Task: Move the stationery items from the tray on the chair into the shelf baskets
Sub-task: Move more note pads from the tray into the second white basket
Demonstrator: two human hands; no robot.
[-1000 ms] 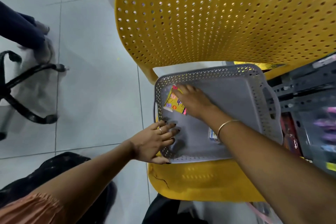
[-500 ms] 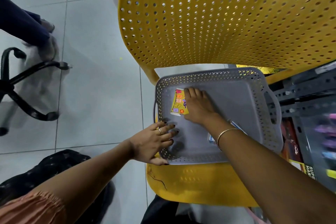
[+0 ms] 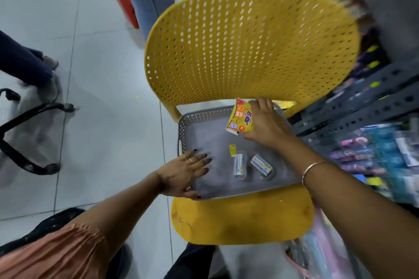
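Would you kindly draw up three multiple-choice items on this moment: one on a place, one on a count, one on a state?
1. Where does the left hand rest?
A. on the chair back
B. on the grey tray's near-left corner
C. on the shelf

2. How many small blue-and-white packs lie in the grey tray?
A. two
B. four
C. none

3. What state is the yellow card pack in?
A. flat on the floor
B. tucked under the chair
C. held up by the right hand

Answers: 1 B, the palm and fingers lie on that corner; 2 A, two sit side by side; 3 C, the fingers grip its edge above the tray.
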